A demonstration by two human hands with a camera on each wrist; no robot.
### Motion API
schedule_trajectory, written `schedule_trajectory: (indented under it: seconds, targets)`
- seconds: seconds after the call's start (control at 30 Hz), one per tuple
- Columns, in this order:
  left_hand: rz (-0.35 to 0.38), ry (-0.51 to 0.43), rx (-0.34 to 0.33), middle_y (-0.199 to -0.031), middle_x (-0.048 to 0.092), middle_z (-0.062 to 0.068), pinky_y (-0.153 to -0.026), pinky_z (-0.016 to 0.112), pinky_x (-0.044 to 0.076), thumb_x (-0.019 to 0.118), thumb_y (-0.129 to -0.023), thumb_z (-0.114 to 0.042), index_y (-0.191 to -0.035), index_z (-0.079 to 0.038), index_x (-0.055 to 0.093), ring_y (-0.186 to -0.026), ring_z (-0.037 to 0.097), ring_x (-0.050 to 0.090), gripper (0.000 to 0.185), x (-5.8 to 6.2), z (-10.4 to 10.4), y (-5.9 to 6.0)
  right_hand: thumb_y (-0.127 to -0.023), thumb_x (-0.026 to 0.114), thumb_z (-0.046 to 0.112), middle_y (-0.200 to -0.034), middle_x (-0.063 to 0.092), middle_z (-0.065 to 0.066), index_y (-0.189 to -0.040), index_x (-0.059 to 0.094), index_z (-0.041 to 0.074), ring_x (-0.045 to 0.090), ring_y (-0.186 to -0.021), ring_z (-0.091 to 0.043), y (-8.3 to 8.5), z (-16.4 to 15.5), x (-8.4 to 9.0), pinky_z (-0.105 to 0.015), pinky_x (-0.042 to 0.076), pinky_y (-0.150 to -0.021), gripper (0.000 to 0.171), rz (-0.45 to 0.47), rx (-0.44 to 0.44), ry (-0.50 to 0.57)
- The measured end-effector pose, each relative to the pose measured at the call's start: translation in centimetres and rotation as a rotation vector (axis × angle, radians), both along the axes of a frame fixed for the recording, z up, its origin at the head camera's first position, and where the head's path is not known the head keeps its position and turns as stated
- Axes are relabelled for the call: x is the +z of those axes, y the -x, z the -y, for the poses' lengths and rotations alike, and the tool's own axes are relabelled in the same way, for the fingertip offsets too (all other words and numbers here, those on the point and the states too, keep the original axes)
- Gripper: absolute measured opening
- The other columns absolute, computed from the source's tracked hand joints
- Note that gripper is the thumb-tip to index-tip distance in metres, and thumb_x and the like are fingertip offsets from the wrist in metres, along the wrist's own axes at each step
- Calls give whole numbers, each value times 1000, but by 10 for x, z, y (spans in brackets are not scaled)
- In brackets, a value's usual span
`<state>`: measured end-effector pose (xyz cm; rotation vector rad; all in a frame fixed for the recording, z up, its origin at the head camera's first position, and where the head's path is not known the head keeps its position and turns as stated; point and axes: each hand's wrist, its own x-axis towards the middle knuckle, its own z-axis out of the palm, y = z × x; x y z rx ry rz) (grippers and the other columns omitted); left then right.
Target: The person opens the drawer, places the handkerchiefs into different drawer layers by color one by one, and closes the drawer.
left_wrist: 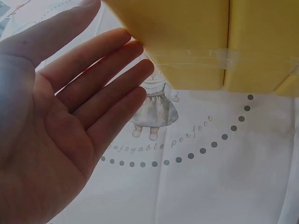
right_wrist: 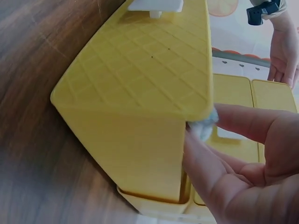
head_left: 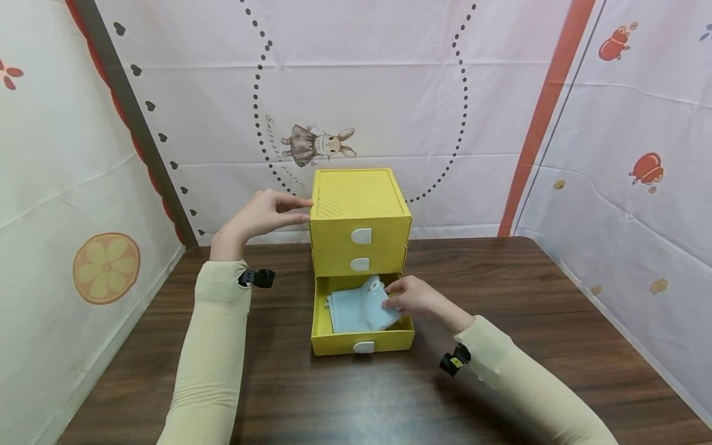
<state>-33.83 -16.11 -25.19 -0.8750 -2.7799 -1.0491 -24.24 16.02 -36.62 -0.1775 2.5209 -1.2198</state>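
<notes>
In the open bottom drawer [head_left: 363, 339] of the yellow cabinet [head_left: 358, 207], the right hand [head_left: 414, 298] pinches a pale blue cloth [head_left: 358, 311]; it should lie flat below the rim, while the left hand [head_left: 261, 216], fingers straight, steadies the cabinet's side.

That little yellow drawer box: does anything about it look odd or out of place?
Only small things. The bottom drawer is pulled out, while the two above are closed. The light blue cloth in it lies bunched rather than flat, held by the right hand. The left hand rests straight fingers against the yellow drawer box. Nothing looks spilled or broken.
</notes>
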Motion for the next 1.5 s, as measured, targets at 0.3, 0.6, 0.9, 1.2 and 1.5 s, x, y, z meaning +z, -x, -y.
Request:
schedule_trajectory:
  seconds: [0.3, 0.6, 0.9, 1.2, 1.5]
  targets:
    - [-2, 4, 3, -123, 65, 0, -89, 41, 51, 70, -81, -50, -121, -26, 66, -105, 16, 63, 46, 0, 0, -1, -87, 68, 11, -93, 72, -12, -111, 68, 0, 69, -75, -16, -9, -5, 9, -32, 57, -68, 27, -65, -69, 5]
    - [-3, -4, -2, -124, 64, 1, -89, 41, 51, 70, -82, -48, -121, -25, 66, -106, 16, 63, 46, 1, 0, -2, -88, 66, 10, -96, 72, -11, -111, 68, 0, 70, -77, -19, -16, -15, 14, -39, 57, -74, 26, -109, -88, 26]
    - [-10, -1, 1, -124, 64, 0, -88, 40, 51, 70, -81, -49, -121, -25, 67, -105, 16, 63, 46, 1, -1, -2, -90, 63, 9, -94, 71, -12, -112, 64, -4, 70, -88, -27, -23, -21, 15, -31, 58, -69, 26, -133, -69, 120]
    - [-14, 4, 5, -124, 64, 0, -89, 41, 51, 69, -81, -51, -121, -26, 66, -106, 16, 63, 47, 0, 0, -2, -91, 63, 14, -94, 71, -11, -109, 65, -2, 69, -90, -30, -38, -22, 13, -37, 57, -75, 23, -175, -29, 180]
    - [-13, 2, 5, -124, 64, 1, -89, 41, 51, 69, -82, -50, -121, -25, 66, -106, 16, 63, 47, 0, 0, -2, -90, 66, 19, -90, 71, -12, -105, 66, -1, 69, -87, -32, -56, -20, 12, -40, 57, -74, 25, -198, 12, 207]
